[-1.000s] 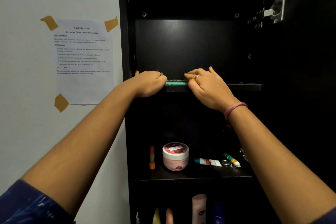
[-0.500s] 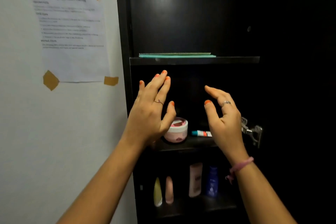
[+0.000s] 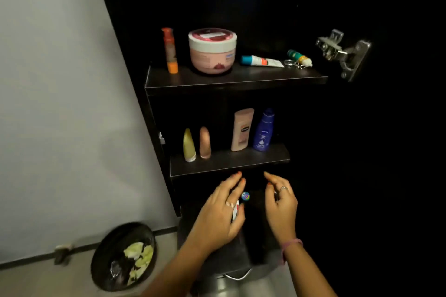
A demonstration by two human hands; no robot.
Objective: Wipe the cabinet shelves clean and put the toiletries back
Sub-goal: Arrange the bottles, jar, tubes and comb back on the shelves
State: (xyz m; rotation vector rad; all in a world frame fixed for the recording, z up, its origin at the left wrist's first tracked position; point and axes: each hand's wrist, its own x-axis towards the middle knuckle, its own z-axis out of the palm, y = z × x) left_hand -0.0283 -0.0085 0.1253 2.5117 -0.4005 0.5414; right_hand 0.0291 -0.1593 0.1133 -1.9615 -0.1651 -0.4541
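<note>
Both arms reach forward and down, left hand (image 3: pixel 220 210) and right hand (image 3: pixel 281 202) side by side, fingers loosely spread, empty.

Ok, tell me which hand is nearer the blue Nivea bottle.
Right. The right hand is below the Nivea bottle, under that shelf's front edge, roughly in line with it. The left hand is also below the shelf but further to the left.
</note>
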